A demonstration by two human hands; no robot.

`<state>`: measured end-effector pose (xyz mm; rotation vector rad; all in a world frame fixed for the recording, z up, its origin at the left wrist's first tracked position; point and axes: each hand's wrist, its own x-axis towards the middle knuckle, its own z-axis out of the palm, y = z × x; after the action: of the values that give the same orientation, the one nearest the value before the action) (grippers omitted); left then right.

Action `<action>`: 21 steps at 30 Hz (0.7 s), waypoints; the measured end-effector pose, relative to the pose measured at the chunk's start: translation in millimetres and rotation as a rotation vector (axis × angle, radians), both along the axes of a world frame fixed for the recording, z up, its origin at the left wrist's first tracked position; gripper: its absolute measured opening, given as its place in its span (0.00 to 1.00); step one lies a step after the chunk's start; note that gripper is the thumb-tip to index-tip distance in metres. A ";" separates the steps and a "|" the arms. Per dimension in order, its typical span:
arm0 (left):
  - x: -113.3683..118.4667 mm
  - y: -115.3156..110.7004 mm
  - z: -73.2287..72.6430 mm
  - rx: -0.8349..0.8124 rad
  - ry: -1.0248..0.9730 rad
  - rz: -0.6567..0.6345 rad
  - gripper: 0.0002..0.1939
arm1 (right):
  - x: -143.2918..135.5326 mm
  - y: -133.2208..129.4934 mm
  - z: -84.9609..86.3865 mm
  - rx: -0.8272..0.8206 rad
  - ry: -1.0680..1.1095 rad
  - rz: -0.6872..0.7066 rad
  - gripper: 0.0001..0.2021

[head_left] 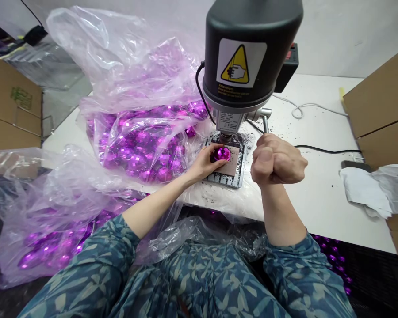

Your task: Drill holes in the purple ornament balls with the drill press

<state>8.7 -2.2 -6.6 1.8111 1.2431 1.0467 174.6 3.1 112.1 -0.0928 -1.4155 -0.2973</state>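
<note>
My left hand (209,160) grips a shiny purple faceted ornament (223,153) between thumb and fingers. It rests on a small wooden board (230,165) lying on the slotted metal base (239,179) of a bench drill press. The chuck (224,137) comes down right above the ornament; whether the bit touches it I cannot tell. My right hand (277,160) is closed in a fist around the drill press's lever handle (265,123), whose lower end is hidden in the fist. Over both hands looms the black drill press head (252,53) with a yellow warning sticker.
Clear plastic bags of purple ornaments lie on the table (142,145) and at the lower left (53,247). Dark shavings surround the base. Cardboard boxes (381,97) stand at both sides. Crumpled white paper (366,187) and cables (328,150) are at the right.
</note>
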 end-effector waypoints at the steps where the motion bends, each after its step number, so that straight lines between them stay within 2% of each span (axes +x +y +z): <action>1: 0.1 0.3 -0.4 0.001 -0.001 -0.002 0.26 | -0.2 -0.8 0.0 0.001 -0.001 -0.006 0.24; 4: 2.1 1.2 -0.7 -0.012 -0.018 0.000 0.26 | -3.9 -3.3 11.8 -0.086 0.117 -0.042 0.28; 7: 6.3 -3.2 4.0 -0.034 -0.043 0.049 0.25 | -10.0 -3.8 40.7 -0.247 0.227 -0.065 0.29; 9: 8.4 -14.5 10.8 -0.015 -0.033 0.127 0.24 | -13.4 -3.1 60.8 -0.325 0.241 -0.020 0.29; 11: 7.7 -35.6 18.2 0.048 0.002 0.158 0.22 | -15.6 -2.6 74.4 -0.404 0.261 0.027 0.29; 12: 6.0 -49.8 20.8 0.085 0.021 0.108 0.22 | -16.4 -2.8 78.1 -0.437 0.267 0.041 0.29; 13: 3.5 -65.7 22.0 0.117 0.036 0.004 0.21 | -17.0 -3.1 79.9 -0.457 0.268 0.049 0.29; 16: -6.7 -117.4 13.7 0.112 0.103 -0.453 0.23 | -18.4 -5.2 79.0 -0.458 0.266 0.039 0.30; 17: -10.4 -133.4 6.6 0.074 0.152 -0.542 0.24 | -18.8 -5.9 78.0 -0.457 0.274 0.032 0.30; 19: -17.1 -160.2 -12.7 -0.067 0.258 -0.612 0.26 | -19.5 -6.8 76.9 -0.477 0.296 0.027 0.29; 21: -22.4 -178.7 -35.9 -0.238 0.328 -0.562 0.24 | -19.9 -6.6 76.8 -0.484 0.302 0.037 0.29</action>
<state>-13.7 -181.0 -42.5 2.0182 0.8962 0.2872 154.7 -3.5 188.9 -0.4881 -1.1615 0.0944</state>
